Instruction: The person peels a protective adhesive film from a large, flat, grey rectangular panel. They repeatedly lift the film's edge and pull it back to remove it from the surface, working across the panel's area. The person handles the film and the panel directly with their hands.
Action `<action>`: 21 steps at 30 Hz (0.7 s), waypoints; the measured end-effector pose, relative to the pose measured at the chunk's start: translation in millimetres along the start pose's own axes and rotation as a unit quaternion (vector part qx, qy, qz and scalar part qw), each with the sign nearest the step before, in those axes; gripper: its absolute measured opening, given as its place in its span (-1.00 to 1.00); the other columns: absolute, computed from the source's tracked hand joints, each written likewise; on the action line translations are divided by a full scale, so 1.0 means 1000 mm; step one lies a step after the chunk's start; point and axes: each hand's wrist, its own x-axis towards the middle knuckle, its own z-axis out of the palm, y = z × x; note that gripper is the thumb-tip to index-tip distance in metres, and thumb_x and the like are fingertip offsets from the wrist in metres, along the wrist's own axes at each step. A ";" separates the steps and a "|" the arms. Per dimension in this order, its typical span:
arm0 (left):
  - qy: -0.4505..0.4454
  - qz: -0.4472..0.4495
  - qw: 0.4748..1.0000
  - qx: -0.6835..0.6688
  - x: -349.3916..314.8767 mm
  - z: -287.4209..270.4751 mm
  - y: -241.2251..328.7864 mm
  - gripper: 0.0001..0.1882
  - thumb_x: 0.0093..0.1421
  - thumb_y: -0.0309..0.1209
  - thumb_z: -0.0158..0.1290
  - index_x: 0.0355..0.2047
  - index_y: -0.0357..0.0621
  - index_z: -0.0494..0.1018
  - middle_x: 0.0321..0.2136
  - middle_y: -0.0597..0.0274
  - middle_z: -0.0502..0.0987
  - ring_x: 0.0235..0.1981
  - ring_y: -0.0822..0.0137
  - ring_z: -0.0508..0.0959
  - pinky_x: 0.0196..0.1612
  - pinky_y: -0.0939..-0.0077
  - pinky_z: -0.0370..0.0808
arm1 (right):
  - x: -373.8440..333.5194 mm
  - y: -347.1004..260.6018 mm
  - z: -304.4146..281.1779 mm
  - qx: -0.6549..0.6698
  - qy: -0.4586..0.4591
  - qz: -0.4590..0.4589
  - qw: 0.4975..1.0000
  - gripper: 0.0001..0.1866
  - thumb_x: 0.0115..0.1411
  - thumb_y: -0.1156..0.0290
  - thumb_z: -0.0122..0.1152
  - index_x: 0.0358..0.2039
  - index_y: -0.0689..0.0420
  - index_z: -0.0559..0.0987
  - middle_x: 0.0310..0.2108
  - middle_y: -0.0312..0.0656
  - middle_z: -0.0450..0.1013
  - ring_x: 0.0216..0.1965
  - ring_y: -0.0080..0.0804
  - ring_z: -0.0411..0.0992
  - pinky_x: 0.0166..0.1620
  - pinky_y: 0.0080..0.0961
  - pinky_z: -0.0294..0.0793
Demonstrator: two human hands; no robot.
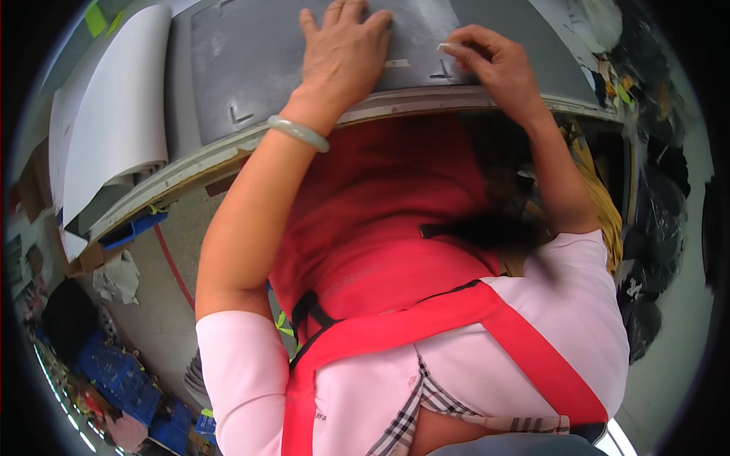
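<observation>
From the head view I see my left hand [344, 47] spread flat, fingers splayed, pressing a dark grey matte sheet [251, 61] on the table [190, 163]. My right hand [490, 61] pinches a small pale strip [443, 47] against the sheet near its front edge. A smooth pale-green bangle [298, 133] rings my left wrist. Curled white paper [114, 114] lies beside the sheet.

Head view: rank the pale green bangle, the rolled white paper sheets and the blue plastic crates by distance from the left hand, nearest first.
1. Pale green bangle: on the wrist just below the left hand, which lies flat on the grey sheet.
2. Rolled white paper sheets: on the table's left side.
3. Blue plastic crates: on the floor, lower left.
</observation>
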 end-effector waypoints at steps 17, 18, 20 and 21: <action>-0.028 -0.021 0.999 -0.021 -0.001 0.000 0.001 -0.71 0.36 -0.29 0.00 0.01 -0.10 0.54 0.04 0.00 0.49 0.20 -0.02 0.41 0.28 -0.35 0.22 | -0.015 -0.007 -0.003 -0.180 -0.052 -0.124 0.974 -0.83 0.28 0.36 0.26 -0.24 0.20 0.58 -0.38 -0.04 0.52 -0.32 -0.02 0.50 -0.20 -0.29 0.48; -0.028 -0.021 0.999 -0.016 0.000 -0.001 0.002 -0.71 0.36 -0.29 0.00 0.01 -0.10 0.54 0.04 0.00 0.49 0.19 -0.02 0.41 0.28 -0.35 0.22 | -0.014 -0.007 -0.005 -0.170 -0.050 -0.108 0.978 -0.82 0.28 0.33 0.26 -0.23 0.18 0.57 -0.40 -0.02 0.53 -0.32 0.02 0.52 -0.22 -0.23 0.49; -0.028 -0.024 0.999 -0.010 -0.001 -0.002 0.005 -0.71 0.36 -0.29 0.00 0.01 -0.10 0.54 0.04 0.00 0.49 0.19 -0.02 0.42 0.28 -0.36 0.22 | -0.015 -0.014 -0.005 -0.115 -0.025 -0.013 0.993 -0.81 0.26 0.33 0.27 -0.25 0.19 0.58 -0.46 -0.06 0.52 -0.38 -0.10 0.53 -0.25 -0.29 0.50; -0.024 -0.027 0.999 -0.011 -0.001 -0.001 0.004 -0.71 0.36 -0.29 0.00 0.01 -0.10 0.54 0.04 0.00 0.49 0.19 -0.02 0.42 0.28 -0.36 0.22 | -0.015 -0.017 -0.004 -0.087 -0.012 0.035 0.996 -0.81 0.26 0.33 0.28 -0.26 0.20 0.58 -0.49 -0.07 0.51 -0.41 -0.16 0.53 -0.27 -0.31 0.50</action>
